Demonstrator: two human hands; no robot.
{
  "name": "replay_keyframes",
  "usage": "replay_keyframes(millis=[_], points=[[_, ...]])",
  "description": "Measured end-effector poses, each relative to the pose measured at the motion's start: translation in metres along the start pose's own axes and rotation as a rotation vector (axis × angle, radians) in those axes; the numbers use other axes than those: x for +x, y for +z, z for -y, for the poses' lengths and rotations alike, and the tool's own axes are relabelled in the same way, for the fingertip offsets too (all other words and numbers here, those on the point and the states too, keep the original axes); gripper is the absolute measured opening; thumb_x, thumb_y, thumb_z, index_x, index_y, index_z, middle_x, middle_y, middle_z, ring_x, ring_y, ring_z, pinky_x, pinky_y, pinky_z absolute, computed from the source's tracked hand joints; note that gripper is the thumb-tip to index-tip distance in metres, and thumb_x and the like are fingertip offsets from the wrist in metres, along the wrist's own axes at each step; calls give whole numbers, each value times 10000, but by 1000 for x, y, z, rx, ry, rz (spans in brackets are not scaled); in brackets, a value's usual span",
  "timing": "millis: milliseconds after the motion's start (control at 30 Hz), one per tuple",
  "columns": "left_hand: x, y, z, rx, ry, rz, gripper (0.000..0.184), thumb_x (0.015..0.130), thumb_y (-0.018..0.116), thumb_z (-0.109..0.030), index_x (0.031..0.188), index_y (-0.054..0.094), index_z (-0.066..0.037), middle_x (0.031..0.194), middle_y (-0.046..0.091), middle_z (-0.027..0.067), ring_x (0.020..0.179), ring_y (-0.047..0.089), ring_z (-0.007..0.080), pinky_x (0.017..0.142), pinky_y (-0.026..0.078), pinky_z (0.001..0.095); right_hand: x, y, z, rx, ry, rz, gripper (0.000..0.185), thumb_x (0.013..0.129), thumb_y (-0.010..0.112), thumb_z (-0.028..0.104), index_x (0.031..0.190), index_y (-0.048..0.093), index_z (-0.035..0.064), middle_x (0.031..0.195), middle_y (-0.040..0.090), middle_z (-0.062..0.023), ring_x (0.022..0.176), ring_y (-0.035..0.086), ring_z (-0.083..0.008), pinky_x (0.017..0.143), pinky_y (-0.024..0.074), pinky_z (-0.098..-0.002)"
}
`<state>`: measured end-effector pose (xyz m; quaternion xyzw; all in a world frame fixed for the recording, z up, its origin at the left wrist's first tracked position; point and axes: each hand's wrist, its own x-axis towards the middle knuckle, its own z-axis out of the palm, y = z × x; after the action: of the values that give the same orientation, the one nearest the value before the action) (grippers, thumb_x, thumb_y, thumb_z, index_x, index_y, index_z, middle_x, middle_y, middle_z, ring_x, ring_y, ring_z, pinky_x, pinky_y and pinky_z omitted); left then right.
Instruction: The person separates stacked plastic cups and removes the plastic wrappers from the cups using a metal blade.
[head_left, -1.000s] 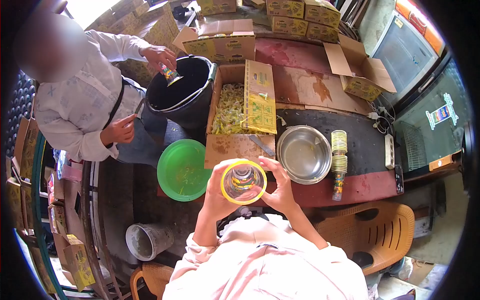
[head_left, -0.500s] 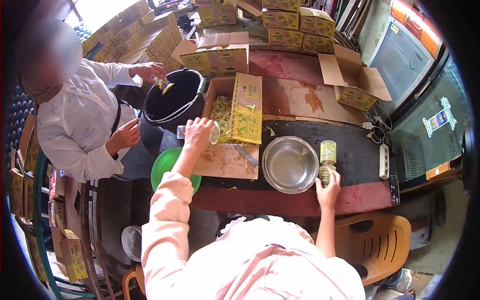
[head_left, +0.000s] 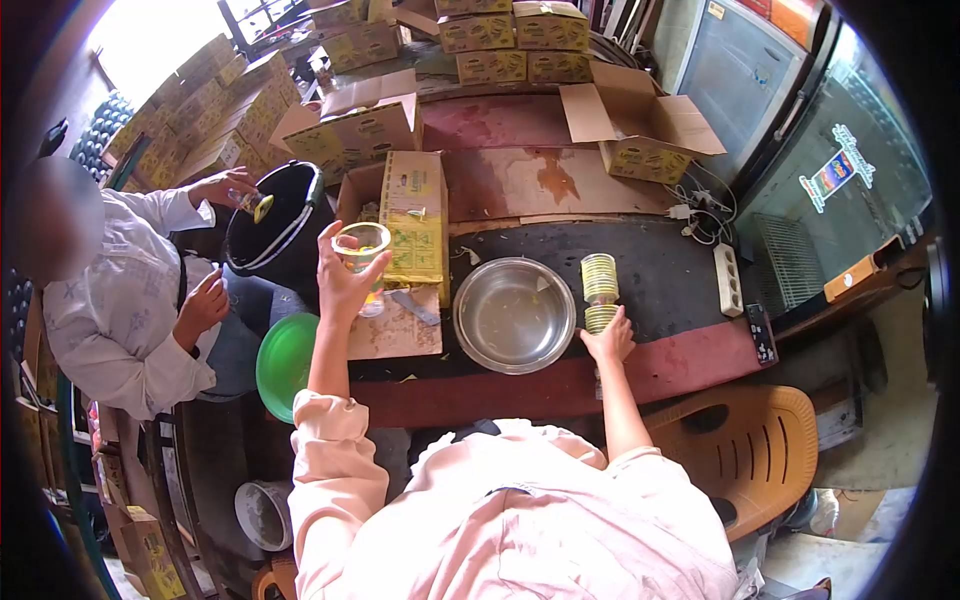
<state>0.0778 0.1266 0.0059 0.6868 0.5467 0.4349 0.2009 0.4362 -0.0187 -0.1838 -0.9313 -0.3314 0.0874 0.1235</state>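
Note:
My left hand (head_left: pixel 345 283) grips a clear plastic cup (head_left: pixel 366 238) above the table, its mouth turned upward and toward me. Coloured print shows low on the cup's side. Fingers of my right hand (head_left: pixel 611 337) curl around the near end of a stack of plastic cups (head_left: pixel 599 272) with yellowish rims, which is on the black tabletop. Between my hands stands a round metal bowl (head_left: pixel 515 362). Behind my left hand is an open carton (head_left: pixel 415 215) with a yellow printed flap, and a knife-like flat blade (head_left: pixel 414 306) lies on its near cardboard flap.
At the left, a person (head_left: pixel 130 290) holds a printed cup (head_left: pixel 258 205) at a black bucket (head_left: pixel 272 262). A green basin (head_left: pixel 280 365) sits beside my left forearm. An open box (head_left: pixel 645 160), a power strip (head_left: pixel 729 280) and an orange chair (head_left: pixel 760 440) are on the right.
My left hand has turned the cup from lying sideways to mouth up. My right hand stays at the stack. The whole view has shifted, moving the table's things leftward.

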Motion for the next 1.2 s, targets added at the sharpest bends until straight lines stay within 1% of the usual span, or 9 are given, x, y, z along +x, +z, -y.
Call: replay_keyframes(millis=[167,367,633,800,833,900,933,1067,1200], points=[[-8,40,-27,-445,-74,136,708,706,759,-112,1244,310,-18,986,533,82,914,582,157,759,500,240,17,13,-18,180,32,-7,951,561,793,410,1301,309,61,1143,505,-158,1010,528,-323,838,438,-449],[-6,85,-54,-927,-287,166,644,757,705,-56,1245,288,-10,1111,516,135,1016,560,195,852,474,288,-3,11,-36,766,-274,-266,805,572,811,283,1200,413,-27,1111,523,-206,1015,531,-339,866,432,-406],[22,143,-145,-1095,30,178,588,769,696,-72,1212,314,-9,1096,528,141,976,580,198,810,504,279,-51,-61,-12,936,-624,-250,798,603,787,243,1233,384,-37,1110,509,-174,1024,526,-291,886,420,-380],[5,161,-160,-678,206,539,576,703,771,-234,1108,408,-44,1086,538,124,999,557,188,836,476,325,-60,-87,4,1021,-677,-250,798,615,776,198,1255,365,-43,1126,523,-164,1033,534,-246,892,429,-365],[0,155,-160,-404,432,570,605,722,747,-310,1135,397,-40,1110,532,139,1052,524,219,947,394,367,-61,-93,7,1025,-684,-252,798,615,775,183,1259,362,-44,1129,526,-162,1036,534,-238,894,430,-363],[-9,148,-169,-710,36,834,684,731,718,-389,1191,368,-24,1169,499,164,1166,433,234,1010,311,394,-62,-103,14,1061,-684,-255,802,609,779,183,1260,365,-37,1127,526,-162,1035,536,-241,892,431,-362],[1,151,-153,-537,187,941,865,720,709,-428,1348,247,-53,1335,355,206,1302,261,274,1052,240,398,-63,-106,17,1086,-680,-250,805,606,783,190,1259,367,-32,1125,526,-164,1032,538,-245,889,434,-362],[-20,144,-130,-769,255,881,1180,674,732,-458,1406,-158,-200,1474,-16,198,1366,18,301,1075,101,479,-60,-119,28,1103,-678,-218,831,605,800,238,1263,363,-18,1127,528,-166,1010,551,-256,872,447,-359],[-80,147,-106,-882,13,1088,1154,637,804,-300,1417,-27,-120,1410,230,169,1312,245,291,1016,276,497,-67,-133,57,1349,-683,-134,791,701,740,281,1293,314,-27,1127,531,-164,1030,537,-241,898,422,-361]])
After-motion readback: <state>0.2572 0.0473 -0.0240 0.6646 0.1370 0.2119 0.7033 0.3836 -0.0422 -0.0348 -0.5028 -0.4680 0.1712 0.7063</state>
